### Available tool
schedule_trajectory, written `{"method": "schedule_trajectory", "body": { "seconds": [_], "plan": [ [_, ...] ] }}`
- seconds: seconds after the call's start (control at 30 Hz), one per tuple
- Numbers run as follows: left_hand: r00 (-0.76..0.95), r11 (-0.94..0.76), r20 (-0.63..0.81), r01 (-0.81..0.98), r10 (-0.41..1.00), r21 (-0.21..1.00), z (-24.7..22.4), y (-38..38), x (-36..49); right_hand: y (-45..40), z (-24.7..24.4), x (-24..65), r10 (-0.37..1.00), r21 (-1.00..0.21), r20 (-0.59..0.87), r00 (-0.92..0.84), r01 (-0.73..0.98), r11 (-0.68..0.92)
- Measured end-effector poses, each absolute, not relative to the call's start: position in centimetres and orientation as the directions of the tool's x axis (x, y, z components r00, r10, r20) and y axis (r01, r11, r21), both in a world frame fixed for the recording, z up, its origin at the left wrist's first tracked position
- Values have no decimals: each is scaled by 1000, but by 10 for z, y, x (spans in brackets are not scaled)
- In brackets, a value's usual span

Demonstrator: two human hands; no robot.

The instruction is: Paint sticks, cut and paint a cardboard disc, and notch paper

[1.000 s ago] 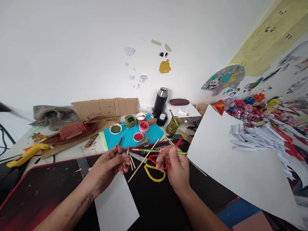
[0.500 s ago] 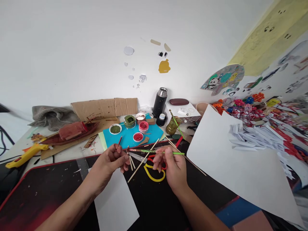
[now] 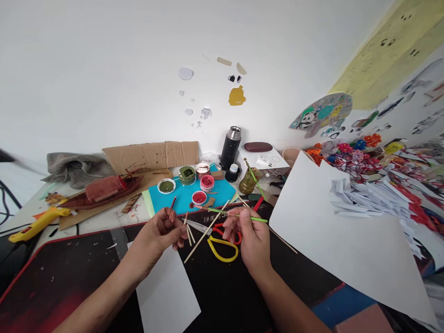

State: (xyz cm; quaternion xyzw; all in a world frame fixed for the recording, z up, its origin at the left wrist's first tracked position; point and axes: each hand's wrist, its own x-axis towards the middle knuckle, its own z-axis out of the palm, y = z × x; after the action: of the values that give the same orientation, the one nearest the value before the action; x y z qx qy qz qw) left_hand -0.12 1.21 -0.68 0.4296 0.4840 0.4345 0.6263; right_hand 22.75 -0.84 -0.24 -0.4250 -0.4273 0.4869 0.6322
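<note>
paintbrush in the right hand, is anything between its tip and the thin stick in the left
Nothing visible stands between the paintbrush and the thin stick; the scissors lie below, on the mat.

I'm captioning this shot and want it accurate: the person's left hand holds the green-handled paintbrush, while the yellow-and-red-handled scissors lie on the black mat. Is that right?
Not quite: the hand is wrong. The head view shows the right hand holding the green-handled paintbrush, while the yellow-and-red-handled scissors lie on the black mat, as you said.
</note>
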Motion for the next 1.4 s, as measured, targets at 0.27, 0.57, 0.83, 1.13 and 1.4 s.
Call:
{"method": "schedule_trajectory", "body": {
  "seconds": [0.27,0.57,0.83,1.13,1.4],
  "plan": [
    [155,235,-218,-102,964,967,-10,12,-2,-10,-2,228,988,-962,118,102,-236,139],
    [143,258,-240,-127,960,958,-9,13,-3,-10,-2,228,986,-950,116,123,-277,146],
    [163,245,-218,-170,962,955,-4,11,-2,-7,-2,229,978,-955,94,184,-260,141],
    [192,228,-191,-198,963,953,-6,10,-3,-8,-4,229,983,-951,84,162,-282,128],
    [208,244,-202,-201,957,949,-4,9,-1,-8,-6,230,988,-951,98,119,-281,128]
  ]
}}
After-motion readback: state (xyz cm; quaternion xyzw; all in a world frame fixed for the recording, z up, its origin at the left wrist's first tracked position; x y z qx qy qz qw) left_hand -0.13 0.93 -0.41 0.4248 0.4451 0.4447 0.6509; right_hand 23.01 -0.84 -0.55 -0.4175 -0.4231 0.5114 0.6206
